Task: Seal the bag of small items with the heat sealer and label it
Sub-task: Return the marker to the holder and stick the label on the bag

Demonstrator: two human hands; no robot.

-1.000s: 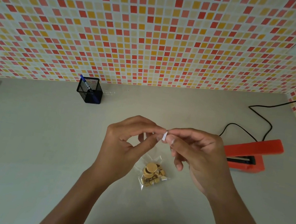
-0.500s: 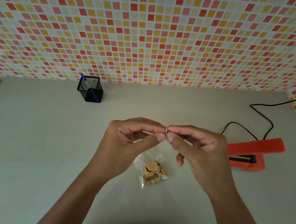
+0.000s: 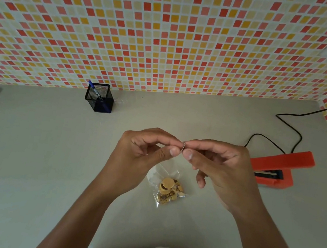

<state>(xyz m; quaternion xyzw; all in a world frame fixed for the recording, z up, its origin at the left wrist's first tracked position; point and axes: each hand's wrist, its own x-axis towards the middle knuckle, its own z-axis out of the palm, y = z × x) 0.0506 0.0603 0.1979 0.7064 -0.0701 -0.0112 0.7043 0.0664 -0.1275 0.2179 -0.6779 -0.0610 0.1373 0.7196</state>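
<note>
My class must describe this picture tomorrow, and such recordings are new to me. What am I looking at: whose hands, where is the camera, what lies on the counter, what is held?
No machine here: a person works with bare hands. The one picture comes from a camera worn on their head, looking down. The left hand and right hand together pinch a small white slip, probably the label, above the counter. Below them lies a clear bag of small tan pieces. To the right sits the orange heat sealer with its black cord. At the back stands a black mesh pen holder with a blue pen.
</note>
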